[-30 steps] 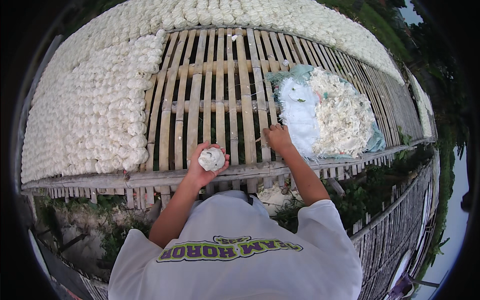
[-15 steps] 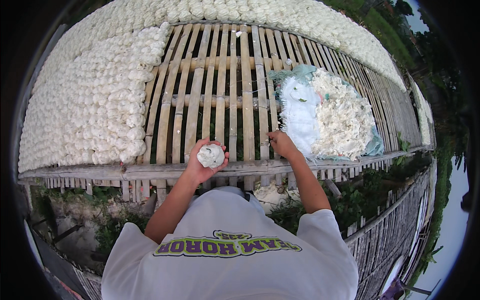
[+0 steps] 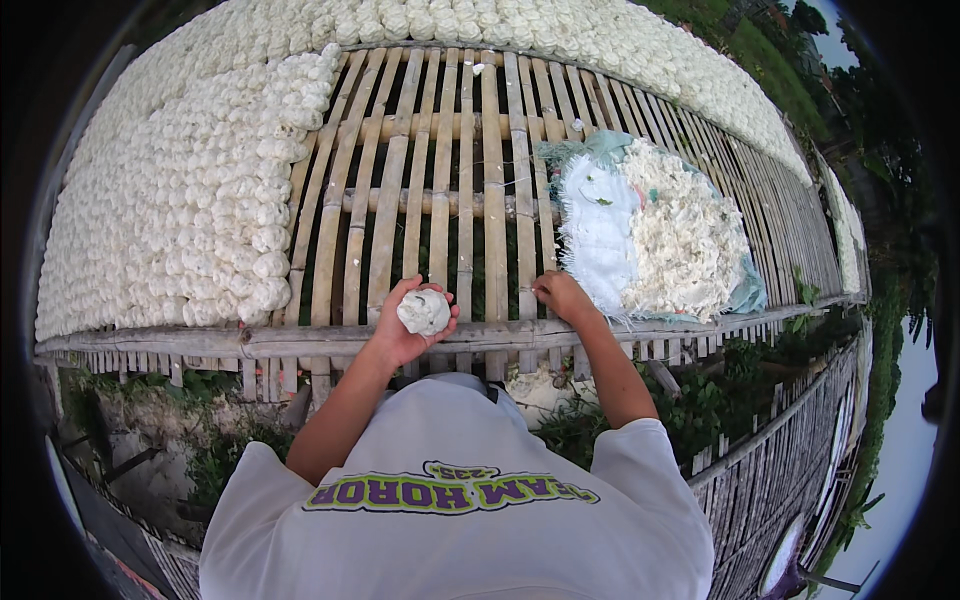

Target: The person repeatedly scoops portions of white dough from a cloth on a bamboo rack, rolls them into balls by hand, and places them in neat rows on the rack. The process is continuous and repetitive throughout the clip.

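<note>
A rounded white lump of soft, pulpy stuff rests in my left hand, palm up, with the fingers curled round its sides. A dark line or speck marks its top. My right hand is a short way to the right, over the slats and apart from the lump. Its fingers are pinched together, and what they hold, if anything, is too small to make out. Beyond that hand, a heap of crumbly white pulp lies on a spread sack, whose frayed white woven part is nearest to it.
Bamboo slats with gaps between them form the rack before me. A bamboo pole runs along its near edge. Closely packed white lumps cover the left side, and another band of them curves along the far side.
My right hand's fingers have dipped slightly toward me and curled in more. My left hand still holds the white lump in nearly the same place.
</note>
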